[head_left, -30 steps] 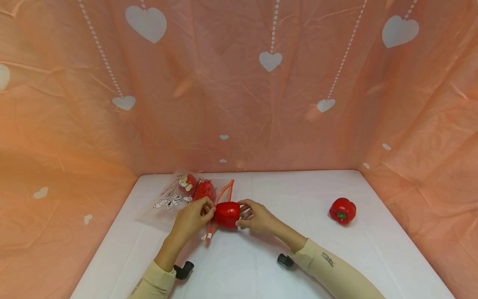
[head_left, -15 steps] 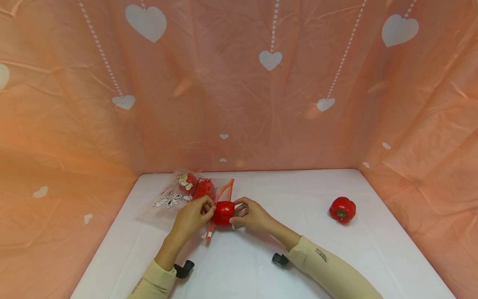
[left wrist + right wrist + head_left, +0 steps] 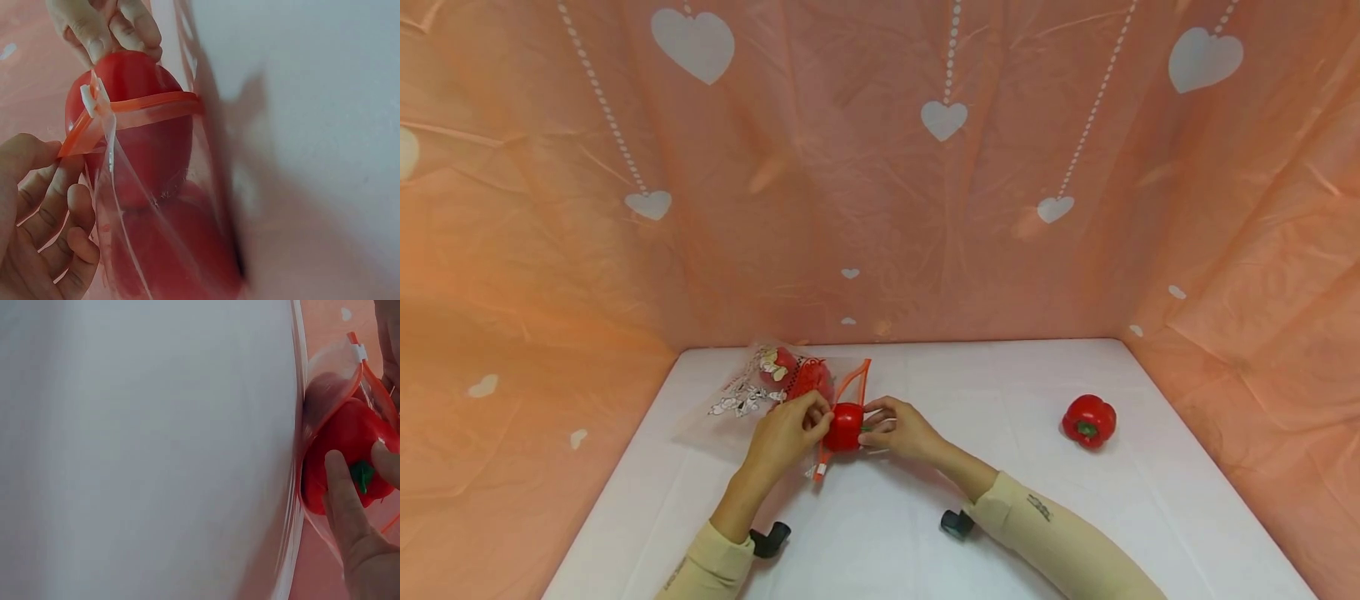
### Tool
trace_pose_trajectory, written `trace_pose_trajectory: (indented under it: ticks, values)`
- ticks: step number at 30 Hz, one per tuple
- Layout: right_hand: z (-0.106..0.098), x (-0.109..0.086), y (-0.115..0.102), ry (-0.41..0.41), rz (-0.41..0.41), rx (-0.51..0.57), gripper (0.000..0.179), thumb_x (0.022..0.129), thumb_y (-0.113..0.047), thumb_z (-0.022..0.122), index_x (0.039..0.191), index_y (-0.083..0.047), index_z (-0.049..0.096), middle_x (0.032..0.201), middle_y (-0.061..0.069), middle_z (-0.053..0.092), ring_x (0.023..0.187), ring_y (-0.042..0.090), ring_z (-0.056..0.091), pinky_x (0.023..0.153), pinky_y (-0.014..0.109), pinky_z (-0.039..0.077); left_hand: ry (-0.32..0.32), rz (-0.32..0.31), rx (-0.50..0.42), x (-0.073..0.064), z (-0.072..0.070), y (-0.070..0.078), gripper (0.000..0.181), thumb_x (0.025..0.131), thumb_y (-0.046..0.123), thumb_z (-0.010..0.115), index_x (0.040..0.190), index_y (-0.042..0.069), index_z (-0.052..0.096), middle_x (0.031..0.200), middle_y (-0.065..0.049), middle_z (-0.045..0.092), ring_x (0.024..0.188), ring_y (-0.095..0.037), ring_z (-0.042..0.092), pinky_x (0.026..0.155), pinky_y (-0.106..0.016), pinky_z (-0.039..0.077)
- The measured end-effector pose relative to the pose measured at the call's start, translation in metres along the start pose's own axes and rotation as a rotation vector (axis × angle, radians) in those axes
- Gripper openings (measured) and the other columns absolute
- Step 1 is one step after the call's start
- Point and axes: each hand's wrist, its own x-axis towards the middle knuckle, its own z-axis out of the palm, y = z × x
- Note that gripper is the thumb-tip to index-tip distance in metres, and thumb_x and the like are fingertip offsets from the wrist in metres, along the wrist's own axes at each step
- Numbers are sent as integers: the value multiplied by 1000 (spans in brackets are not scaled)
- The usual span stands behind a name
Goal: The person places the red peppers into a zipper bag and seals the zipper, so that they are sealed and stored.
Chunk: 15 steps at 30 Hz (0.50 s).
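My left hand (image 3: pixel 790 429) pinches the orange zip edge of a clear printed slider bag (image 3: pixel 730 425) between thumb and fingers. Halfway through the bag's mouth lies a red bell pepper (image 3: pixel 846 427), its green stem (image 3: pixel 361 475) facing out to the right. On that stem end my right hand (image 3: pixel 904 429) holds the pepper, thumb and fingertips either side of the stem. In the left wrist view the orange zip strip (image 3: pixel 156 102) crosses over the pepper. Deeper in the bag, another red pepper (image 3: pixel 169 250) shows through the plastic, touching the first.
Another red bell pepper (image 3: pixel 1088 422) rests on the white table (image 3: pixel 1000 467) at the right. A white slider (image 3: pixel 358 352) sits at one end of the zip. Orange curtains with white hearts (image 3: pixel 943 121) hang behind and at both sides.
The right hand has moved left, pushing the pepper further into the bag's mouth, so less of it shows outside. The left hand stays at the bag's edge.
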Motion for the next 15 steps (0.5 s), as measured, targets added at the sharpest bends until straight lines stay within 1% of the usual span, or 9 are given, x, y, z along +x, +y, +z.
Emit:
trace_pose_trajectory:
  ticks: [5,11,15]
  values:
    - [5,5,1,6,-7,11,49,93,4,79,136,11,57,114,22,73,95,26,78,83,37,64,5,2,-2,0,-1,0,10,96,20,80,98,17,71,82,6,70,76,-13,60,70,-34,52]
    - [9,12,-1,14,-35,21,46,93,4,79,134,11,59,110,22,73,92,25,78,81,35,64,2,1,-6,-2,-3,1,11,96,21,81,97,19,70,81,8,69,73,-12,58,65,-31,50]
    - [12,16,-2,28,-46,-26,45,94,-2,81,133,8,62,107,19,75,91,23,77,80,31,63,3,1,-7,-2,-3,2,11,96,22,81,97,20,70,81,8,69,73,-12,58,64,-31,50]
